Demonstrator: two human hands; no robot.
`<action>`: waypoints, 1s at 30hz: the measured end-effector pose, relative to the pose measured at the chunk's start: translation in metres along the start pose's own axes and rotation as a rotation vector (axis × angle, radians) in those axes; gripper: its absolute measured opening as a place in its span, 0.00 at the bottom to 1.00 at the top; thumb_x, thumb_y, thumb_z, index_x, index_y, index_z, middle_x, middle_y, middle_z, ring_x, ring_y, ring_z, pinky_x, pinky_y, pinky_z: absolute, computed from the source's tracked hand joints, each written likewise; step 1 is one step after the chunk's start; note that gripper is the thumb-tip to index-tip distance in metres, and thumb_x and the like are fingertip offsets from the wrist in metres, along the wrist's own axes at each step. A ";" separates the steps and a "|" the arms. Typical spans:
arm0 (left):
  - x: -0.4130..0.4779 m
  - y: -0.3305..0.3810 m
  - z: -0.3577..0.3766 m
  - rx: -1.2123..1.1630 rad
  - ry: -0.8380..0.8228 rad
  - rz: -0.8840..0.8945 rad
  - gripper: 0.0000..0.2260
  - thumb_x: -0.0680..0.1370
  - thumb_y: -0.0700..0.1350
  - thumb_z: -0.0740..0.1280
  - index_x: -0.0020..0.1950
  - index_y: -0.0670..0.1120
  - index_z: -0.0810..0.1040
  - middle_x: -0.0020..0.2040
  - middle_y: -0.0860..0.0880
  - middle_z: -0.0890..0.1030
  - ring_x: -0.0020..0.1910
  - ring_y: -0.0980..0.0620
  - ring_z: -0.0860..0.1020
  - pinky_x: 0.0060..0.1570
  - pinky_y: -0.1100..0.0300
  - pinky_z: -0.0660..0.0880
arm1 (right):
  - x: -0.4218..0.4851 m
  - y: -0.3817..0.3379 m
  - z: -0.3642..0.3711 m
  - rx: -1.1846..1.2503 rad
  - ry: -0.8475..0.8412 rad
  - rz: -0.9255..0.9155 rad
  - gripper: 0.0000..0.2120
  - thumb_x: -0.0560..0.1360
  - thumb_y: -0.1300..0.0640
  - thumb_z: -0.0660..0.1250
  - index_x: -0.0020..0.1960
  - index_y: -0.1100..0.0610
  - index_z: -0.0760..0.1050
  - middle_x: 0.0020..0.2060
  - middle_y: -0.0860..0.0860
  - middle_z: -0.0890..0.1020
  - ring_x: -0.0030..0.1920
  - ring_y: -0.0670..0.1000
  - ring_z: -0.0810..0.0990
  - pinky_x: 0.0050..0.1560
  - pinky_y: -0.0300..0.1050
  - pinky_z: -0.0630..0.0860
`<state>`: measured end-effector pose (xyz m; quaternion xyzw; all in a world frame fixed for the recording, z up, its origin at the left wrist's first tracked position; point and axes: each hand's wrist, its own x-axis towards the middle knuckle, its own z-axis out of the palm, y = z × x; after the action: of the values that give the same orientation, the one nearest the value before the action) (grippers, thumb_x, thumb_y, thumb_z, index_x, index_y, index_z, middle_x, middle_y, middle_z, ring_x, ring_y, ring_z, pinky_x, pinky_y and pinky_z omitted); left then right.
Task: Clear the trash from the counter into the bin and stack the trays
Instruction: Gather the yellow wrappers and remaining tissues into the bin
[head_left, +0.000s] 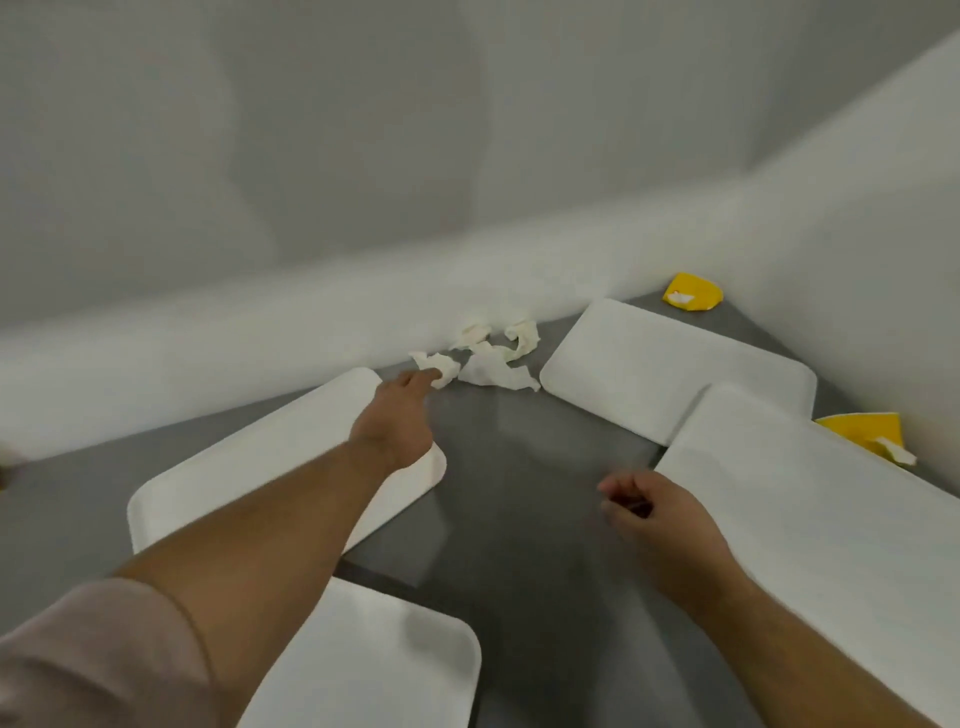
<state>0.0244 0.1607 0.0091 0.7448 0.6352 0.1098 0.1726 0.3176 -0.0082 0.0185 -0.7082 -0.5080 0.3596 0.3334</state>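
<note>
At left hand (397, 421) fingertips, crumpled napkins (488, 358)

The near-left tray (374, 670) is running off the bottom edge, and a sleeve (88, 660) and forearm are covering its left part. The right-front tray (810, 530) is leaving by the right and bottom edges, hiding part of a yellow wrapper (865, 430). The left hand (397, 421) is blurring, its fingertips merging with a crumpled napkin (439, 368), so any grip is staying unclear
</note>
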 end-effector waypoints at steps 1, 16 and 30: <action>0.015 0.001 0.001 0.051 -0.021 0.032 0.34 0.74 0.37 0.65 0.78 0.55 0.62 0.76 0.50 0.66 0.71 0.41 0.68 0.66 0.43 0.73 | 0.012 -0.004 0.006 -0.017 -0.001 -0.003 0.06 0.75 0.55 0.71 0.43 0.44 0.80 0.36 0.43 0.84 0.37 0.39 0.81 0.28 0.27 0.71; 0.146 -0.009 0.038 0.557 -0.233 0.252 0.53 0.73 0.36 0.70 0.78 0.66 0.35 0.80 0.51 0.62 0.65 0.42 0.73 0.52 0.48 0.78 | 0.166 -0.034 0.065 -0.264 -0.011 -0.229 0.17 0.76 0.51 0.71 0.64 0.47 0.75 0.65 0.45 0.74 0.60 0.47 0.74 0.57 0.37 0.68; 0.129 -0.028 0.033 0.287 -0.114 -0.062 0.15 0.79 0.44 0.71 0.65 0.42 0.77 0.60 0.44 0.79 0.54 0.45 0.80 0.60 0.50 0.79 | 0.276 -0.047 0.155 -0.878 -0.171 -0.356 0.32 0.79 0.38 0.59 0.80 0.45 0.56 0.81 0.58 0.50 0.80 0.65 0.46 0.78 0.65 0.48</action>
<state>0.0331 0.2879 -0.0392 0.7468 0.6563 -0.0300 0.1035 0.2254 0.2857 -0.0698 -0.6519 -0.7507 0.1054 0.0163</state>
